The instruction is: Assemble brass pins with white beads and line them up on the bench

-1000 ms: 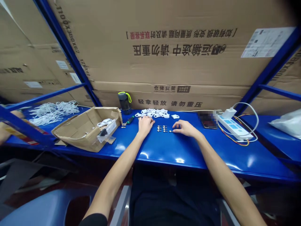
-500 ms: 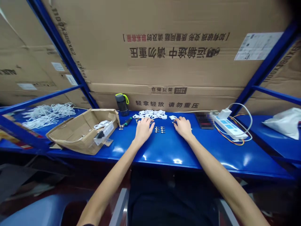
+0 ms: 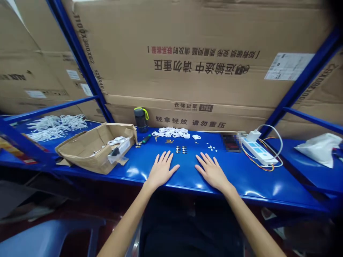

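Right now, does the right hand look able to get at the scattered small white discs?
Probably yes: the right hand is open, fingers spread, with nothing visible in its grasp. The small white discs lie loose beyond it, and only blue tabletop shows between.

A glossy blue bench board (image 3: 186, 171) crosses the middle of the frame. On it, at the left, stands an open brown cardboard box (image 3: 85, 163); left of the upper centre, a dark bottle with a yellow-green strap (image 3: 140, 121). At the centre there is a heap of white plastic ringed pieces (image 3: 168, 134), and below it small metal-and-white pins (image 3: 178, 150) in two columns. To the right lie tiny white round discs (image 3: 213, 147) and a white power strip (image 3: 259, 151). At lower centre, the left hand (image 3: 160, 171) and the right hand (image 3: 212, 173) are spread flat, palms down.
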The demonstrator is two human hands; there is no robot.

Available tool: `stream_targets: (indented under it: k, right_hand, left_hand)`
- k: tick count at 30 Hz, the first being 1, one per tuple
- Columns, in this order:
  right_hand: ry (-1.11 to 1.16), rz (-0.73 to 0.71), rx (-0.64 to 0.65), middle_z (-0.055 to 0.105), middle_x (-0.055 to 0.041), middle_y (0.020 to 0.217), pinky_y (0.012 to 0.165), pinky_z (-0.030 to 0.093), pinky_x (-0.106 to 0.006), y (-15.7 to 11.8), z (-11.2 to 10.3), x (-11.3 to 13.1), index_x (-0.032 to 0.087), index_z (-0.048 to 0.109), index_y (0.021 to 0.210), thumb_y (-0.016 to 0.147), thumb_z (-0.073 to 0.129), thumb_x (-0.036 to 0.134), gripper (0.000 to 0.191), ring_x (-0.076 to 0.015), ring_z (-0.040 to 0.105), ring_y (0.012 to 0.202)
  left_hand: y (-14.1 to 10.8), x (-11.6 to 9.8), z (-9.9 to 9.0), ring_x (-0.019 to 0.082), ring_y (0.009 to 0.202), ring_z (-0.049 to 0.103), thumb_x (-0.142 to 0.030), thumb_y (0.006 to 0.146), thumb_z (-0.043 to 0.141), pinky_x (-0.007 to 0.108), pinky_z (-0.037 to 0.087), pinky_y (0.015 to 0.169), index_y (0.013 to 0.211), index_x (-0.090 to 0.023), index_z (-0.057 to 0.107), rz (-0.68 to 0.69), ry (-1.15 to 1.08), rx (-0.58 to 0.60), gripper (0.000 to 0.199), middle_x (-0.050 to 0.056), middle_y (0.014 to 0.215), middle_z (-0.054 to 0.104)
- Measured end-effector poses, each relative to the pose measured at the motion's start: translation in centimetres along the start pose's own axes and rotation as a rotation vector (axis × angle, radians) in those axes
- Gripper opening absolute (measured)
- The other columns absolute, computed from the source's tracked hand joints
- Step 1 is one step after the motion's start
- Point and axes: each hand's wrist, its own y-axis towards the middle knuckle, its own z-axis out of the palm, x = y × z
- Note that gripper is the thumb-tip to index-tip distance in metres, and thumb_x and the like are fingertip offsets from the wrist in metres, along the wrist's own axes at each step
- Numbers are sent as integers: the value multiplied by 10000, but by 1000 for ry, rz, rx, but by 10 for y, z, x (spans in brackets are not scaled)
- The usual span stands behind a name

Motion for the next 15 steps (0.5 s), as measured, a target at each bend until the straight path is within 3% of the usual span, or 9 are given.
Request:
stream_targets:
  k: [15]
  right_hand:
    - [62,-55,-57,385,-41,1682,1278,203,-635,-7,0,-1,336,468,1586,1071,314,620,608,-329,284,1586]
  left_hand:
    - [-4,-3,-5,316,1568,326,-623,1055,376,574,215,1305,1564,-287,494,11,-14,-8,621,53,1655,422]
